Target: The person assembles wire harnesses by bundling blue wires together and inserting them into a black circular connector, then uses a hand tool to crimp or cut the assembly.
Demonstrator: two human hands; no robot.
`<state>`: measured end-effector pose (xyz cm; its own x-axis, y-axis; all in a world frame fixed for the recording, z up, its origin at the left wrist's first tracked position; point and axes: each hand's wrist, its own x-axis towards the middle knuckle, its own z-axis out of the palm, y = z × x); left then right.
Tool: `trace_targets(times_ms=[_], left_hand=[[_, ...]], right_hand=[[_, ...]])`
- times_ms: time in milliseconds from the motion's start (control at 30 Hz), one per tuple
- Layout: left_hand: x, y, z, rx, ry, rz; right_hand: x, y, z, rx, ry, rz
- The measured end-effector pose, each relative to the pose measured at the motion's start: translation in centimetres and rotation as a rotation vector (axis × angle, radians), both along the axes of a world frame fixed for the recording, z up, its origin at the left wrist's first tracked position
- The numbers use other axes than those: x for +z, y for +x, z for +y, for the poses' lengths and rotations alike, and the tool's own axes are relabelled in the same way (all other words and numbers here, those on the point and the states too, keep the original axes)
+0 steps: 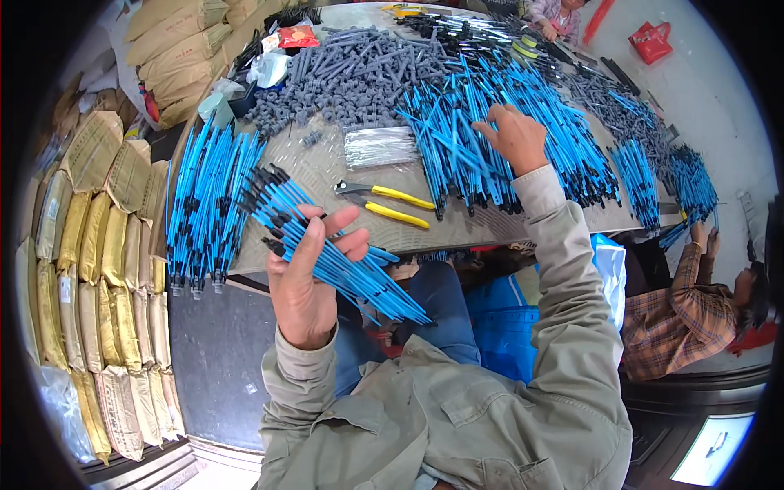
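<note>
My left hand [306,282] holds a fanned bundle of thin blue plastic rods with black ends [359,278] just off the table's front edge. The thumb lies across the bundle, and some of its fingers stick out past it. Over a big heap of similar blue rods [555,131], my right hand [517,135] is bent with its fingers curled. Whatever its fingertips grip is too small to make out. Between the hands lie pliers with yellow handles [400,204]. A clear packet of thin pale sticks [380,148] rests behind them.
Grey plastic parts [351,73] are heaped at the back of the table. More blue rods [208,196] hang over its left edge. Stacked sacks [98,245] stand at left. A co-worker in a checked shirt [682,318] handles rods at right; another person [555,18] is at the far side.
</note>
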<state>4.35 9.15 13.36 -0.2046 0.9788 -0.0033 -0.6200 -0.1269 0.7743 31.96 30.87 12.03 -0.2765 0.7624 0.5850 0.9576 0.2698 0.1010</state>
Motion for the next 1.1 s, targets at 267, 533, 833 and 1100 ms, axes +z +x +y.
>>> trace_targets(times_ms=[267, 533, 833, 1100], left_hand=[[-0.1, -0.2, 0.4, 0.013, 0.013, -0.021], [-0.5, 0.1, 0.1, -0.006, 0.016, -0.047], [-1.3, -0.9, -1.3, -0.001, -0.019, 0.004], [-1.0, 0.6, 0.0, -0.062, -0.001, -0.022]], right_hand=[[-1.8, -2.8, 0.0, 0.075, 0.024, 0.090], [-4.5, -9.5, 0.9, -0.062, -0.160, 0.159], [-2.9, -8.0, 0.3, -0.121, -0.013, 0.568], [-3.6, -5.8, -2.9, 0.250, -0.121, 0.780]])
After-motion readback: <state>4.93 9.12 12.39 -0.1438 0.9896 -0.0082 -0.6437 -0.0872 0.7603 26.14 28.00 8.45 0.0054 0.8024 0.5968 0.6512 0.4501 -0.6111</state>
